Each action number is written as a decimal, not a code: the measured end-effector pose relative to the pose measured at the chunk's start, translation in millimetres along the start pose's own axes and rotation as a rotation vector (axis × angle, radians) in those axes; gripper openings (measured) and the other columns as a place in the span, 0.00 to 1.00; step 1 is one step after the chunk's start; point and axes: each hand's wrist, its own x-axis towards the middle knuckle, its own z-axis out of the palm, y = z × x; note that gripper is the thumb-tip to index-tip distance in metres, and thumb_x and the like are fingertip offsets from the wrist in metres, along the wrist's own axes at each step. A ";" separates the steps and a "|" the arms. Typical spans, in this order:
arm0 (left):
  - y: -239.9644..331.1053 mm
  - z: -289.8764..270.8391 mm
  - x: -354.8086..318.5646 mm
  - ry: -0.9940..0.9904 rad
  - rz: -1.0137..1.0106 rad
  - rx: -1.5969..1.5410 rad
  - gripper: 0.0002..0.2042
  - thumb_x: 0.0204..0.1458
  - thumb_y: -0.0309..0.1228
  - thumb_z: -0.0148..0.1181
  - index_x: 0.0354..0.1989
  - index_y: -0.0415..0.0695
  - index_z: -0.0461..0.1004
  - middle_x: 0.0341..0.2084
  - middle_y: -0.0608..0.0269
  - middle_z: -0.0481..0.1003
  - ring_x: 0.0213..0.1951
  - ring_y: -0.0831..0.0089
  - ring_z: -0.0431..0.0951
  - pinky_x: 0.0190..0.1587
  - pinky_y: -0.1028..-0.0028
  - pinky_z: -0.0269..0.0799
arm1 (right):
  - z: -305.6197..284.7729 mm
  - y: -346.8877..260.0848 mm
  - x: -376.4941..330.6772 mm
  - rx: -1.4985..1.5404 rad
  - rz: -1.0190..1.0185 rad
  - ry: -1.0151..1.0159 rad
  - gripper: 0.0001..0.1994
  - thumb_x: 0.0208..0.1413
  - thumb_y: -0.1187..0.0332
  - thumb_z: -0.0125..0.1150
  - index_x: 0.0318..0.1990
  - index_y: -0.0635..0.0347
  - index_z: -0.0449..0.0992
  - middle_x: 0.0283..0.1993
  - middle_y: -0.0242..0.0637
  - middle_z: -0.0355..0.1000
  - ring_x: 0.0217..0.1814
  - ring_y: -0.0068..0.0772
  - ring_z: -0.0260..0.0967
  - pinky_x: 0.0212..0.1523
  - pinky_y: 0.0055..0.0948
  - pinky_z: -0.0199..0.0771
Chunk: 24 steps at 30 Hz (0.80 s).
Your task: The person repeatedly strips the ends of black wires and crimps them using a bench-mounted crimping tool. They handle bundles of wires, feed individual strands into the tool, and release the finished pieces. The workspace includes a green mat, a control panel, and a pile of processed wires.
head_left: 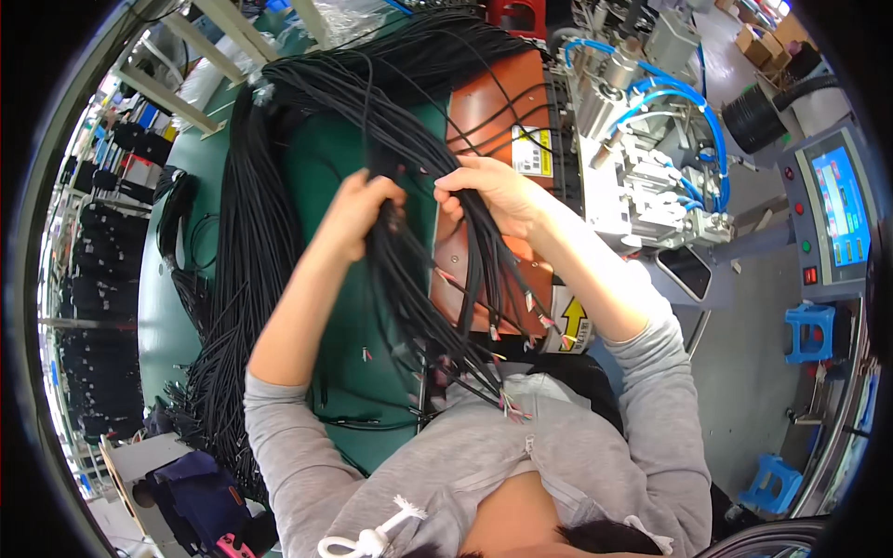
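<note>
My left hand [361, 212] is closed round a bunch of black cables [400, 265] that hangs down toward my lap. Beside it, my right hand [498, 191] is closed on another strand of the same cables, thumb and forefinger toward the left hand. The lower ends show stripped tips with thin red, white and yellowish wires [510, 405]. Upward, the cables run into a large bundle [400, 70] lying across the far side of the table. A second thick bundle [246, 195] drapes down on the left.
The green table [321, 177] adjoins an orange-brown panel [493, 102]. At right stands a metal machine [619, 139] with blue air hoses, a phone [685, 270] and a control screen [837, 200]. Blue stools [809, 333] stand on the floor. Metal posts [177, 100] rise at far left.
</note>
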 end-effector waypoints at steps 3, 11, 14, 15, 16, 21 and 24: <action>25.8 -28.5 -2.7 -0.142 -0.033 0.051 0.13 0.46 0.26 0.53 0.41 0.39 0.69 0.18 0.68 0.66 0.16 0.81 0.65 0.18 0.80 0.60 | -4.7 -7.3 -32.9 -0.057 0.004 -0.033 0.08 0.54 0.71 0.56 0.39 0.66 0.70 0.26 0.34 0.71 0.24 0.21 0.70 0.26 0.20 0.73; -19.7 -13.2 0.5 0.188 0.714 1.764 0.46 0.34 0.31 0.72 0.63 0.33 0.51 0.60 0.45 0.57 0.58 0.53 0.62 0.59 0.61 0.61 | -23.3 -9.1 -117.1 -0.049 0.108 -0.055 0.17 0.63 0.60 0.47 0.49 0.66 0.69 0.36 0.41 0.74 0.30 0.26 0.75 0.31 0.22 0.78; -16.6 61.0 -16.2 -0.046 1.214 1.489 0.40 0.33 0.29 0.69 0.60 0.37 0.59 0.61 0.48 0.57 0.62 0.55 0.58 0.63 0.60 0.56 | -28.8 6.9 -132.6 0.075 0.147 -0.064 0.22 0.66 0.55 0.40 0.52 0.67 0.67 0.47 0.48 0.72 0.37 0.33 0.76 0.39 0.26 0.80; -10.3 80.0 -17.4 -0.178 1.495 1.399 0.29 0.40 0.27 0.62 0.55 0.38 0.65 0.54 0.49 0.66 0.56 0.56 0.67 0.60 0.60 0.62 | -32.5 11.4 -138.6 0.097 0.187 -0.077 0.24 0.66 0.54 0.38 0.53 0.67 0.67 0.48 0.48 0.71 0.39 0.33 0.76 0.40 0.26 0.80; -13.9 92.4 -12.0 -0.226 1.514 1.261 0.24 0.42 0.27 0.60 0.52 0.38 0.68 0.47 0.51 0.70 0.49 0.58 0.71 0.53 0.63 0.68 | -16.9 9.9 -149.1 0.028 0.063 -0.011 0.26 0.67 0.50 0.34 0.53 0.66 0.67 0.47 0.47 0.73 0.42 0.30 0.75 0.40 0.25 0.78; -29.6 108.3 10.1 -0.407 1.646 0.939 0.16 0.42 0.28 0.60 0.41 0.38 0.73 0.29 0.60 0.76 0.29 0.66 0.77 0.31 0.72 0.71 | -57.4 25.2 -195.3 -0.292 -0.251 0.018 0.28 0.68 0.53 0.30 0.47 0.69 0.74 0.39 0.40 0.75 0.39 0.28 0.73 0.41 0.26 0.72; -32.4 125.5 8.0 -0.487 1.655 0.866 0.16 0.41 0.29 0.61 0.40 0.38 0.73 0.26 0.62 0.77 0.25 0.67 0.76 0.27 0.73 0.69 | -61.7 44.3 -197.5 -0.564 -0.423 0.521 0.11 0.60 0.73 0.52 0.47 0.66 0.75 0.38 0.37 0.75 0.37 0.23 0.73 0.37 0.20 0.72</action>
